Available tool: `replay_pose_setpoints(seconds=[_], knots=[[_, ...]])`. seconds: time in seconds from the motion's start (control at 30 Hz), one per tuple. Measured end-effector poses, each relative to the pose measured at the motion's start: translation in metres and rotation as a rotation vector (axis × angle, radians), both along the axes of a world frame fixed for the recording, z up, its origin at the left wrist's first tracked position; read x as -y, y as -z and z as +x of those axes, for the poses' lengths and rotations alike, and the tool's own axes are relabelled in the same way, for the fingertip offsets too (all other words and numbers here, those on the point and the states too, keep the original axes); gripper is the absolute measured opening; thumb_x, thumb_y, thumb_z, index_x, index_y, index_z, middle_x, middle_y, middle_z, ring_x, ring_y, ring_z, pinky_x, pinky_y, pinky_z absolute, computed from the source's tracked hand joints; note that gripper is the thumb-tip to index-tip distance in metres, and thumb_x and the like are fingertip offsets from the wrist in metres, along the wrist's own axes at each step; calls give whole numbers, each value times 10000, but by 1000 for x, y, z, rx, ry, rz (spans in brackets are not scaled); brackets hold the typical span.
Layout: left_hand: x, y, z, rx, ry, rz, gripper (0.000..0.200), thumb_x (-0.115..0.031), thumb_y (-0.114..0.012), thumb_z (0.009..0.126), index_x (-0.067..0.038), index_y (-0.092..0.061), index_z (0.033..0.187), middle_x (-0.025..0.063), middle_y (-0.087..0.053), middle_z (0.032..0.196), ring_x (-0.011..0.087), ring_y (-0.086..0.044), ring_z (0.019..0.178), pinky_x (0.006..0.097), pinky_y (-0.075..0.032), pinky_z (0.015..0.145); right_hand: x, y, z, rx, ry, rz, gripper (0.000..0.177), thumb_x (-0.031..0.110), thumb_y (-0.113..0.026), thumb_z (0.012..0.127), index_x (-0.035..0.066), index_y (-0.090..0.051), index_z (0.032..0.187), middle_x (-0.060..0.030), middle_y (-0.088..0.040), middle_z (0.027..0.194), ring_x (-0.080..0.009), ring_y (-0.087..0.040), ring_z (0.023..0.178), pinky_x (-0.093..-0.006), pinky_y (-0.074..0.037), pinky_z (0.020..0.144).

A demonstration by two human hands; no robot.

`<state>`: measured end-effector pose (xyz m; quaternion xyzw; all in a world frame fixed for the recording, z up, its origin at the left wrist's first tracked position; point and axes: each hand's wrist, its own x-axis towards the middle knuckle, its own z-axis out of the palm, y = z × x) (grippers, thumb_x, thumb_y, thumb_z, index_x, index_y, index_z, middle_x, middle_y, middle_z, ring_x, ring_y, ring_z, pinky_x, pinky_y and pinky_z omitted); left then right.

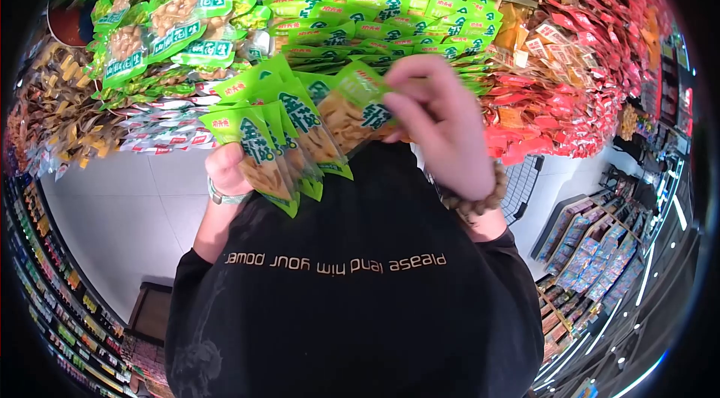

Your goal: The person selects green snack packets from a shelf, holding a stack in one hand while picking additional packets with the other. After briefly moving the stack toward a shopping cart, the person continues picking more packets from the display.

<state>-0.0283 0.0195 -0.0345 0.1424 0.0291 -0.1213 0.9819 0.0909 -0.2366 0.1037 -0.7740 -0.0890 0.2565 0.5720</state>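
My left hand [226, 172] is closed on the lower left edge of a fanned bunch of snack packets [262, 162]. These packets are green with clear windows that show pale brown strips inside. My right hand [442, 117], partly smeared by motion and wearing a beaded bracelet [480, 201], pinches the right edge of a similar snack packet [356, 102]. That packet overlaps the right side of the bunch. Just beyond both hands lie rows of matching green packets [382, 4] on the display.
Bagged peanuts [161, 31] in green packs lie at the far left. Red packets [555, 109] are piled to the right, with orange packets [517, 31] beside them. A wire basket [523, 188] is near my right arm. Shelves of goods [600, 248] stand at the right.
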Motion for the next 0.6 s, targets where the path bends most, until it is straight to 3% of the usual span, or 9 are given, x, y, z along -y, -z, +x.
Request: replay_pose_setpoints(seconds=[0.07, 0.13, 0.27, 0.3, 0.43, 0.6], knots=[[-7, 7, -8, 4, -58, 25, 715, -301, -692, 863, 19, -428, 1445, 189, -585, 1356, 332, -591, 1218, 492, -476, 1042, 21, -9, 12, -1, 86, 71, 292, -34, -586, 963, -3, -548, 1252, -103, -695, 990, -140, -674, 745, -270, -575, 614], [-10, 9, -12, -10, -109, 33, 657, -314, -669, 883, 19, -473, 1415, 181, -608, 1327, 328, -594, 1213, 499, -472, 1043, 32, -15, 22, 166, 274, 129, 241, -6, -585, 973, -13, -579, 1214, -124, -724, 981, -150, -683, 691, -263, -554, 649], [-14, 8, -15, -46, -161, -39, 610, -324, -643, 892, 11, -507, 1385, 173, -618, 1316, 327, -597, 1204, 509, -453, 1059, 67, 2, 37, 442, 417, 284, 240, -62, -573, 963, -68, -582, 1203, -174, -714, 1028, -239, -726, 798, -332, -597, 774], [-15, 8, -14, -55, -174, -39, 611, -327, -643, 892, 11, -509, 1383, 174, -618, 1315, 328, -596, 1206, 511, -450, 1060, 68, 3, 38, 462, 357, 298, 212, -64, -549, 975, -65, -598, 1180, -190, -709, 1053, -270, -726, 893, -356, -600, 823], [-15, 8, -14, -103, -232, 3, 617, -338, -645, 889, 15, -513, 1377, 180, -620, 1308, 334, -591, 1206, 516, -442, 1065, 55, 20, 34, 537, 163, 215, 162, -64, -534, 979, -57, -645, 1097, -204, -710, 1068, -272, -697, 1008, -359, -567, 870], [-10, -1, -12, -195, -325, 97, 619, -272, -647, 871, 9, -479, 1397, 165, -643, 1275, 308, -646, 1122, 467, -514, 991, 42, 36, 34, 516, 63, 120, 202, -115, -520, 929, -53, -666, 1055, -170, -725, 1067, -247, -697, 1037, -334, -528, 939]])
